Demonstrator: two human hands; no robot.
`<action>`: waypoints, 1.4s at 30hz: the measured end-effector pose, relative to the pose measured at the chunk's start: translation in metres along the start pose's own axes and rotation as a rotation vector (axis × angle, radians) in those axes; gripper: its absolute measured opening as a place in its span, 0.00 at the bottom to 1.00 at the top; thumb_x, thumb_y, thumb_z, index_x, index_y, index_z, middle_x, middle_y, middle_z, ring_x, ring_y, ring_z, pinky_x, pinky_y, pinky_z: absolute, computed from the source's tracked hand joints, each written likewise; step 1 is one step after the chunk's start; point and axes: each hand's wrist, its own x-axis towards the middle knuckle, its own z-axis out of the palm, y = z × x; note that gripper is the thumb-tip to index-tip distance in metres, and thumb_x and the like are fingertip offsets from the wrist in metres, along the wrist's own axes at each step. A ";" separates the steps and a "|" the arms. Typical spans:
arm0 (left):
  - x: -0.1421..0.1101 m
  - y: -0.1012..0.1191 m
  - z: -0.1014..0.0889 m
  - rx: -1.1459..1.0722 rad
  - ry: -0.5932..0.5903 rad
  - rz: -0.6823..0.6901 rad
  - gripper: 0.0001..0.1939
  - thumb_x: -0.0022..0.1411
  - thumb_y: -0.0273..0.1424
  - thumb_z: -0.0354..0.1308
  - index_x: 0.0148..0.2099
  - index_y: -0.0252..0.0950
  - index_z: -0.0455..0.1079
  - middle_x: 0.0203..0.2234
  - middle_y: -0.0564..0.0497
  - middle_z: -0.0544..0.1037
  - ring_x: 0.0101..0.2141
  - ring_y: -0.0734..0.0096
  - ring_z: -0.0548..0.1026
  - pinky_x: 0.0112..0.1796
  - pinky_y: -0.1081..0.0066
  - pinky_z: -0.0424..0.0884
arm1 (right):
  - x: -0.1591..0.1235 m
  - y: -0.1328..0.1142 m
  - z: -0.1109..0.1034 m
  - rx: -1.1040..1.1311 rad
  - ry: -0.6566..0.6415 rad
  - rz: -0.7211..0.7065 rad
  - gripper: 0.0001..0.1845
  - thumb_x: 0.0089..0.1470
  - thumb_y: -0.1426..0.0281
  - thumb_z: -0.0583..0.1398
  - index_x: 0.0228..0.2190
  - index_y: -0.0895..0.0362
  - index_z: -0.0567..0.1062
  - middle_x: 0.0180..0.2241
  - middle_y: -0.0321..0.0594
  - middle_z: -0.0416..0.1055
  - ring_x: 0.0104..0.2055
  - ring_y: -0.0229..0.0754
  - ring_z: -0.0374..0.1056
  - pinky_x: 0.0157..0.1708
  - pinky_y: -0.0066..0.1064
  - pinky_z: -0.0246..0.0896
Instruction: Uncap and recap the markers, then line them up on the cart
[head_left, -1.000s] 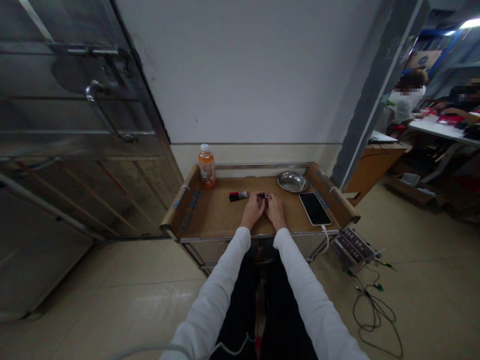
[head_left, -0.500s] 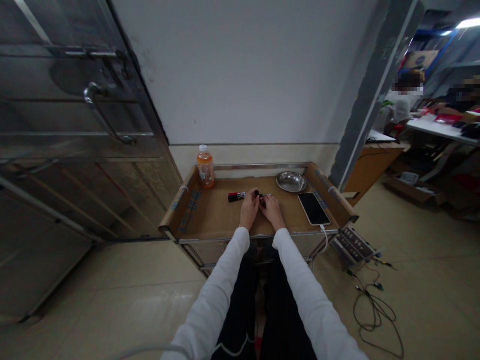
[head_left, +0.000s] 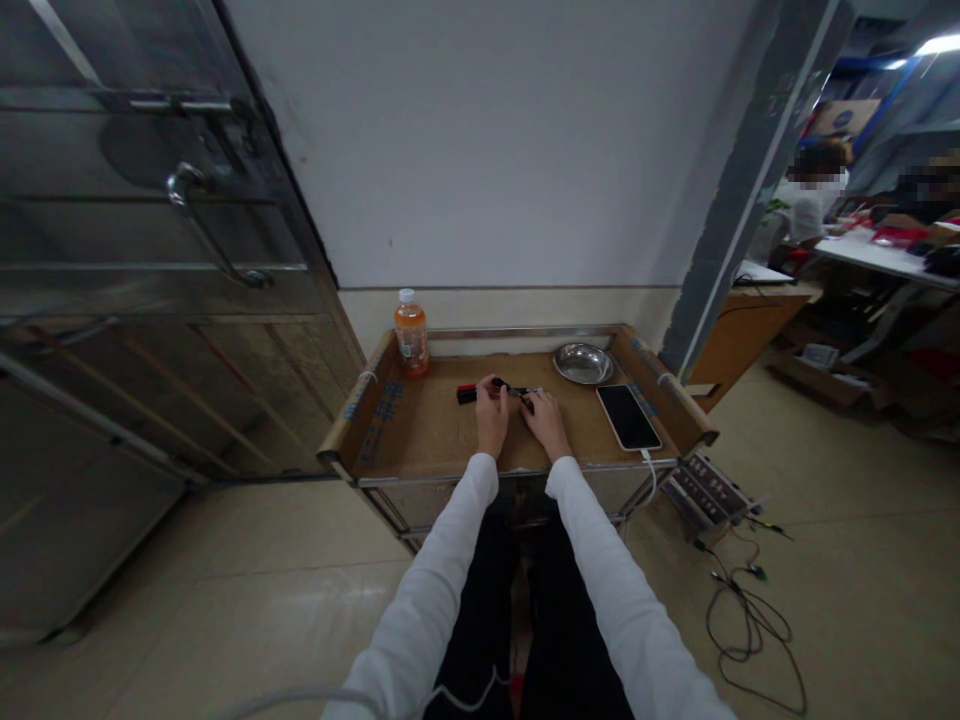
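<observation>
At the middle of the cardboard-lined cart top, my left hand pinches a small black piece that looks like a marker cap. Just to its right, the fingers of my right hand are closed on a slim dark marker, partly hidden by them. Whether cap and marker still touch is too small to tell. Beside my left hand on its left lie a red-ended marker and a black-ended marker, their other ends covered by that hand.
An orange drink bottle stands at the back left corner. A round metal dish sits at the back right, with a phone on a white cable in front. Raised cardboard sides edge the cart. Cables lie on the floor.
My left hand has shifted slightly left, with the black piece at its fingertips, widening the gap between my hands. My right hand has hardly moved.
</observation>
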 end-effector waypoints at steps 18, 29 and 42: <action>0.001 0.001 -0.001 -0.035 0.062 -0.014 0.14 0.66 0.37 0.49 0.50 0.34 0.59 0.42 0.42 0.72 0.40 0.68 0.74 0.43 0.66 0.71 | -0.002 -0.002 -0.003 -0.004 0.029 0.041 0.15 0.62 0.72 0.50 0.43 0.59 0.74 0.42 0.47 0.71 0.46 0.45 0.63 0.46 0.34 0.54; 0.000 -0.003 0.001 -0.034 0.082 -0.011 0.12 0.66 0.35 0.50 0.49 0.35 0.59 0.43 0.42 0.71 0.40 0.68 0.73 0.43 0.66 0.71 | -0.003 -0.006 -0.009 -0.092 -0.038 0.004 0.15 0.62 0.71 0.51 0.45 0.54 0.75 0.42 0.46 0.70 0.45 0.46 0.62 0.43 0.34 0.52; 0.001 -0.007 0.000 0.051 -0.006 0.037 0.13 0.66 0.30 0.48 0.52 0.35 0.61 0.47 0.41 0.69 0.47 0.65 0.71 0.48 0.63 0.69 | -0.005 -0.007 -0.009 -0.066 -0.038 -0.072 0.15 0.63 0.72 0.49 0.41 0.54 0.75 0.43 0.45 0.71 0.46 0.45 0.63 0.44 0.35 0.52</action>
